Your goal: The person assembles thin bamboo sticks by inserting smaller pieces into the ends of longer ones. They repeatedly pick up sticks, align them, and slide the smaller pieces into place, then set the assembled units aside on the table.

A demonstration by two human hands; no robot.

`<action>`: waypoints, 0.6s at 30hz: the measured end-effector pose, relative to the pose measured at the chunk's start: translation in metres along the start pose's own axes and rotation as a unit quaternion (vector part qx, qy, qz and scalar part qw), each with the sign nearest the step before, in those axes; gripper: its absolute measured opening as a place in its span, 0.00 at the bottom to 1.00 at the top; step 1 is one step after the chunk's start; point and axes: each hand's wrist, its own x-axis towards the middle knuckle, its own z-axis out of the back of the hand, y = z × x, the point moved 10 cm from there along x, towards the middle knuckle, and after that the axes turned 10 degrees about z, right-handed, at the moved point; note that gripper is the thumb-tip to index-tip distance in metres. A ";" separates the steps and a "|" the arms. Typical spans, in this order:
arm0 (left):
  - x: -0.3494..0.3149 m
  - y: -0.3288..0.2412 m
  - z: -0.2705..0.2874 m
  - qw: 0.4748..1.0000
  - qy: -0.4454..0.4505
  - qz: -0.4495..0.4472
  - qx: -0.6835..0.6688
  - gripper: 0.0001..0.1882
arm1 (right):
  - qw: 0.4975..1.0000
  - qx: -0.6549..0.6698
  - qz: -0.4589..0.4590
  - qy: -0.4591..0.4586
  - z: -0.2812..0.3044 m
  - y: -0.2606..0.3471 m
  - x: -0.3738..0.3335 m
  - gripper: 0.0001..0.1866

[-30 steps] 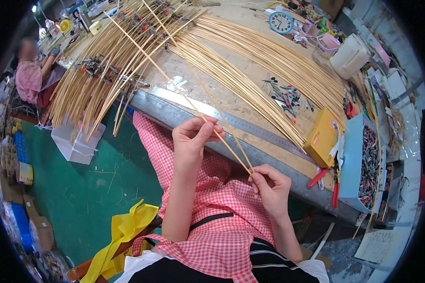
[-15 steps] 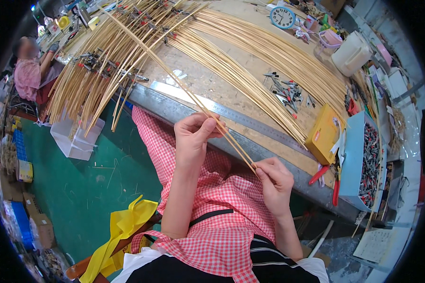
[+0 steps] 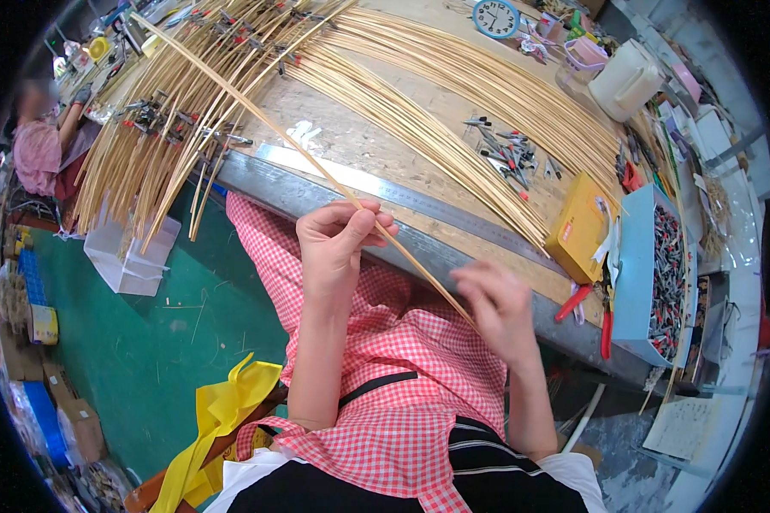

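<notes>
My left hand pinches a long thin bamboo strip between thumb and fingertips, above the table's near edge. The strip slants from the far left, over other strips, down towards my right hand. Beside the strip's lower end is my right hand, its fingers smeared by motion, so I cannot tell whether they grip it. Past my hands, a steel ruler lies along the table edge. Rows of similar bamboo strips rest on the wooden tabletop.
Clipped bundles of strips overhang the left edge. Loose small clips lie mid-table. At right stand a yellow box, red-handled pliers and a blue box of clips. Another person sits far left.
The two strip ends that showed apart between my hands now look like one line. My right hand has risen slightly and blurred; my left hand still pinches. The whole view has shifted a little.
</notes>
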 end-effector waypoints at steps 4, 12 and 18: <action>-0.002 -0.004 -0.005 1.000 0.017 -0.010 -0.004 0.04 | 0.985 -0.166 0.007 -0.048 0.032 -0.035 0.033 0.06; -0.003 -0.009 0.000 1.000 0.011 -0.015 0.000 0.04 | 0.920 -0.388 0.047 0.012 0.015 -0.070 0.065 0.01; -0.001 -0.009 0.005 1.000 0.010 -0.021 -0.005 0.07 | 0.924 -0.379 0.045 0.002 0.016 -0.070 0.067 0.02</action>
